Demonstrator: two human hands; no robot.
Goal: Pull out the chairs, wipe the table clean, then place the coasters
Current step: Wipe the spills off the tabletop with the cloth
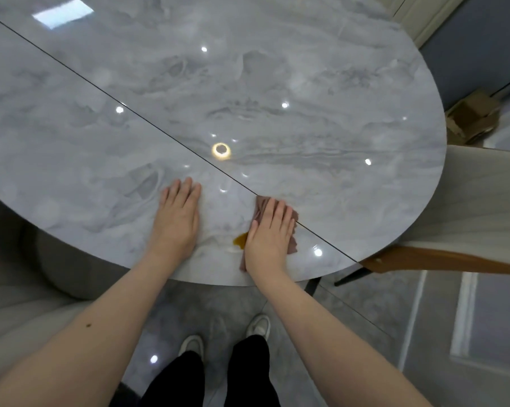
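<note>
Straight fingers [186, 189] of the left hand [176, 218] lay close together, flat on the table [277, 92], a little left of centre in the lower half of the frame, holding nothing. To its left, at the lower left of the frame, a pale upholstered chair [27, 292] stood beside the rounded table edge. The glossy grey marble-patterned top filled most of the upper frame, with a thin dark seam [130, 111] crossing it from the upper left down to the lower right rim. Between the two hands, near the front edge, a small amber spill [239, 240] sat on the surface, touching the side of the right hand. The right hand [270, 239] pressed down on a brownish cloth [261, 205], fingers extended and nearly together on top of it; the cloth showed beyond the fingertips, along the hand's right side and below the wrist. It lay just on the seam. At the right of the frame a second chair [480, 207] with a light cushion and an orange-brown wooden frame stood close to the table rim. Above it, at the upper right, a cardboard box [472, 116] sat on the floor. No coasters could be made out.
</note>
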